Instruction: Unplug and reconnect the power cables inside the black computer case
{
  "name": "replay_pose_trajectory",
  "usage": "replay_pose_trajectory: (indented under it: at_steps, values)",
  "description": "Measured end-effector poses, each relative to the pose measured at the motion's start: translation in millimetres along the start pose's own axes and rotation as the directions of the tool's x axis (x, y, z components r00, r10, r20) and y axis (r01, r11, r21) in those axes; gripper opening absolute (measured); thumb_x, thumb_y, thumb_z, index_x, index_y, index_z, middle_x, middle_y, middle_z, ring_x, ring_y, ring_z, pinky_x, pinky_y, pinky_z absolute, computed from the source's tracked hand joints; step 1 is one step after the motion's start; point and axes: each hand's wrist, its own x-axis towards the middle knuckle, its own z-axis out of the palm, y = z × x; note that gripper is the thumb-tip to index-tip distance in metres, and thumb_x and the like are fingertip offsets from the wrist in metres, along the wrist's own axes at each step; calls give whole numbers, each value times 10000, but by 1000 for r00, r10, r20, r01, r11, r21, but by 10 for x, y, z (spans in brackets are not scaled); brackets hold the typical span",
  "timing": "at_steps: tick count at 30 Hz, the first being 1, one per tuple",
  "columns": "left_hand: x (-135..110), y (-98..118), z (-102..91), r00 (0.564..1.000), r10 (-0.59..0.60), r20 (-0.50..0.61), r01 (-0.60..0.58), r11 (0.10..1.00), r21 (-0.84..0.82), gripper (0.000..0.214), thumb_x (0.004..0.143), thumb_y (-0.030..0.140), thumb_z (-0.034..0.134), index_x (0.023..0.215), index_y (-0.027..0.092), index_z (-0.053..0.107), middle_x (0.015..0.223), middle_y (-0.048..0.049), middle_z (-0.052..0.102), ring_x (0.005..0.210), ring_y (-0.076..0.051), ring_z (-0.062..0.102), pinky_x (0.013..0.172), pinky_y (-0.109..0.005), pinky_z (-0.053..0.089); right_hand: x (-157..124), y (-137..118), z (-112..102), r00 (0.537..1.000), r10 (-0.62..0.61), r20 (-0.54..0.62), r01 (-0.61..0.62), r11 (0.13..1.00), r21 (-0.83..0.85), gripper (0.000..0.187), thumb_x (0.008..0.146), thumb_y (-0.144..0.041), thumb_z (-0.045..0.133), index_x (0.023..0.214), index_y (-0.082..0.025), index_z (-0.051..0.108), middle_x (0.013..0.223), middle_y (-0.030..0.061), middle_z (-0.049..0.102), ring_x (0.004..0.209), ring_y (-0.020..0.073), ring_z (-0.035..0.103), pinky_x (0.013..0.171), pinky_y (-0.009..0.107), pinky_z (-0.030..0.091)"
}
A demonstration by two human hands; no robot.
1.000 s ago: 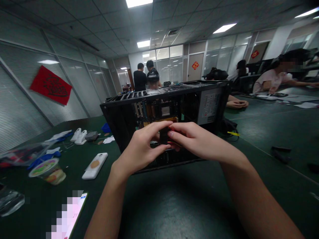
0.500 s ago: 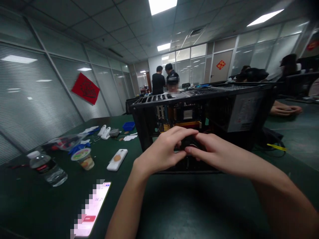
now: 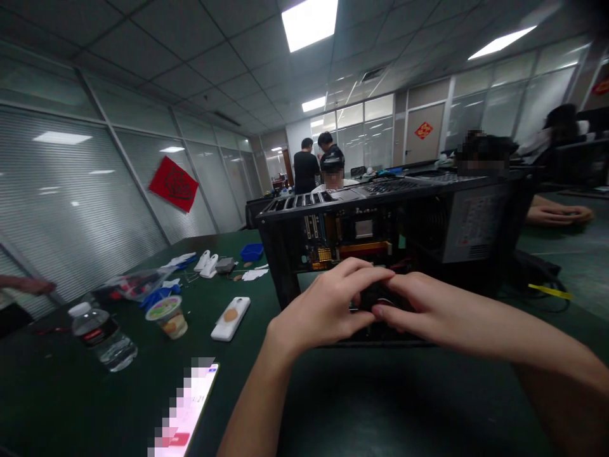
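Note:
My left hand and my right hand meet in front of an open black computer case. Their fingers are bent around a dark part with a rounded, light edge, held between them. Most of that part is hidden by the fingers, so its kind is unclear. Behind the hands, the case shows a motherboard with a square silver processor and an orange-yellow memory slot. A power supply with a label sits at the upper right of the case.
Left on the dark green table are a lit phone, a white phone-shaped object, a plastic cup, a water bottle and a blue tray. Cables lie right of the case. Another person's hands rest beyond.
The camera view has shifted, so the case and table items appear lower and farther right. Both hands keep nearly the same grip. Another person's arm has come in at the left edge.

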Motion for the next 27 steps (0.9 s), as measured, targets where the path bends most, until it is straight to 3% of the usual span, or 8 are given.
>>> replay_pose_trajectory:
  at_steps: [4, 9, 14, 18, 23, 27]
  values:
    - [8, 16, 2, 1000, 7, -21, -6, 1000, 12, 543, 854, 154, 673, 1374, 226, 532, 1336, -97, 565, 1106, -207, 609, 875, -296, 554, -8, -53, -30, 1000, 1, 15, -1, 1000, -27, 275, 904, -438, 549, 924, -210, 701, 727, 27, 641, 628, 168, 571, 553, 266, 417]
    - [-1, 9, -4, 996, 44, -72, -35, 992, 118, 573, 836, 168, 713, 1372, 201, 514, 1300, -94, 600, 1189, -217, 586, 1022, -342, 513, -16, -124, -63, 1000, -9, -20, 8, 999, -48, 237, 893, -388, 537, 869, -201, 680, 707, 28, 634, 614, 163, 544, 549, 264, 402]
    - [2, -3, 26, 993, 92, -78, -66, 955, 289, 542, 863, 205, 693, 1369, 171, 502, 1278, -117, 628, 1186, -235, 606, 1032, -360, 517, -8, -81, -69, 999, -19, -46, 15, 997, -76, 208, 882, -365, 530, 823, -200, 641, 690, 22, 627, 599, 159, 536, 558, 267, 398]
    - [0, 2, 44, 996, 64, -68, -35, 931, 362, 533, 882, 216, 671, 1384, 174, 494, 1245, -115, 656, 1149, -240, 633, 1003, -370, 525, 22, -122, -63, 1000, 15, -12, -15, 999, -41, 156, 857, -274, 529, 854, -180, 653, 747, 22, 670, 654, 162, 577, 580, 259, 393]
    - [4, -12, 73, 994, 0, -112, 24, 977, 212, 587, 878, 227, 679, 1434, 216, 490, 939, -19, 715, 774, -148, 666, 769, -267, 556, -3, -230, -90, 998, 33, -54, -33, 999, 1, 171, 850, -205, 497, 867, -167, 663, 785, 20, 687, 681, 154, 600, 616, 252, 405]
    - [46, 23, 114, 985, -38, -167, 46, 998, 47, 570, 832, 151, 696, 1377, 232, 549, 1220, -42, 689, 891, -137, 656, 831, -240, 537, -56, -243, -130, 995, 43, -89, -48, 998, -51, 175, 861, -238, 502, 833, -166, 660, 788, 39, 674, 695, 165, 600, 633, 265, 405]
